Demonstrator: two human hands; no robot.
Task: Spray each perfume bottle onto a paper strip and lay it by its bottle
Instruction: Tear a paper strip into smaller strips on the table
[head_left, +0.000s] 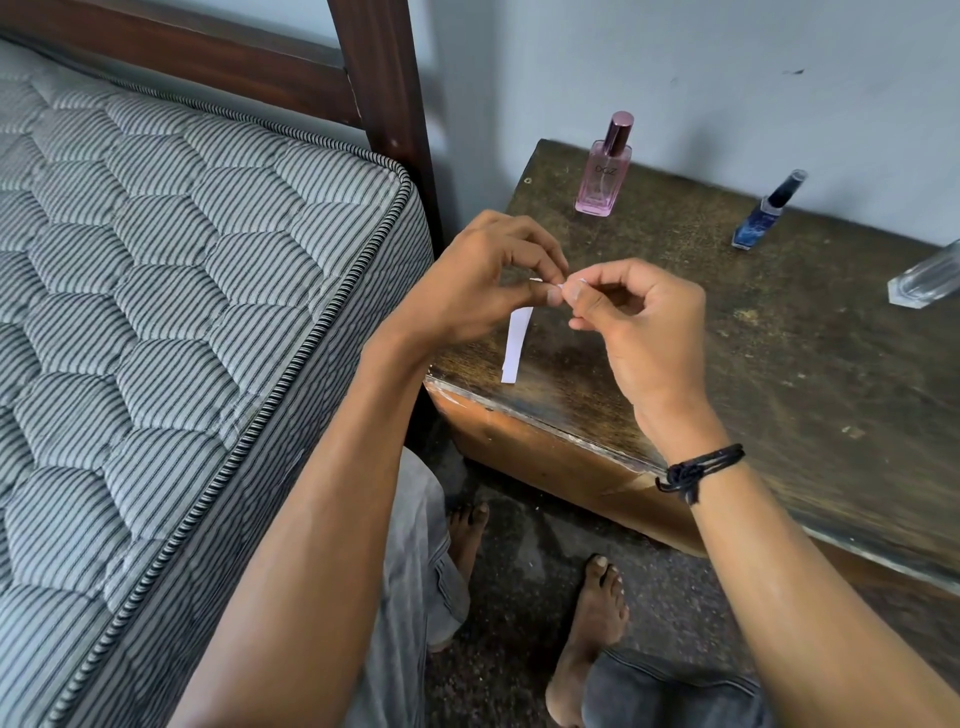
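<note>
Over the near left corner of the dark wooden table (779, 364), my left hand (483, 280) and my right hand (639, 317) meet fingertip to fingertip. Both pinch the top end of white paper strips (517, 343), which hang down toward the table edge. How many strips there are is hidden by my fingers. A pink perfume bottle (604, 171) with a mauve cap stands upright at the table's back left. A slim blue bottle (763, 218) with a dark cap stands to its right. A clear bottle (927, 280) lies at the right frame edge, partly cut off.
A striped quilted mattress (182, 312) on a dark wooden bed frame (384, 104) sits close against the table's left side. A pale wall runs behind the table. My bare feet (587, 639) stand on dark floor below the table's front edge.
</note>
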